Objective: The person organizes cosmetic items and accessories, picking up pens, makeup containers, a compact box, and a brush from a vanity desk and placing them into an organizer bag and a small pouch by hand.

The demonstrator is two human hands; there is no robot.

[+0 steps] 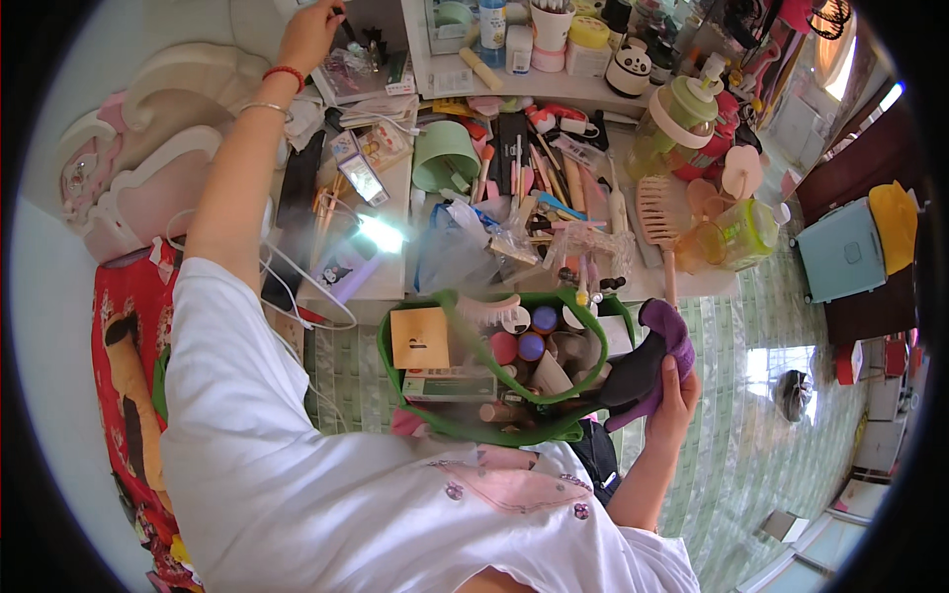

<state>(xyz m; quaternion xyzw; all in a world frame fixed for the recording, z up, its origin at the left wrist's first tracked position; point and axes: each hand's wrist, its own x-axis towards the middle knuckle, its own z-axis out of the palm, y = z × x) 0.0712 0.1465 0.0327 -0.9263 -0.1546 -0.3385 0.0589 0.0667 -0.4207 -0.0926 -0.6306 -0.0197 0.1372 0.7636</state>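
Observation:
My left hand (310, 38) is stretched up to the open shelf box at the far left, its fingers closed at a small dark thing whose kind I cannot make out. My right hand (674, 397) grips a purple cloth (672, 331) with a dark inner side, just right of the bag. A green handled bag (465, 427) rests on my lap against the table edge. Inside it are an orange-yellow box (419, 338), a flat green-and-white box (450, 385), a pink comb or brush (489, 310), and several round-capped bottles (531, 346).
The crowded table holds a green cup (445, 156), makeup brushes (484, 168), a lit lamp (381, 234), a large pink comb (656, 212) and bottles (743, 235). Jars (629, 69) line the shelf behind. A blue suitcase (854, 249) stands at right on the green tiled floor.

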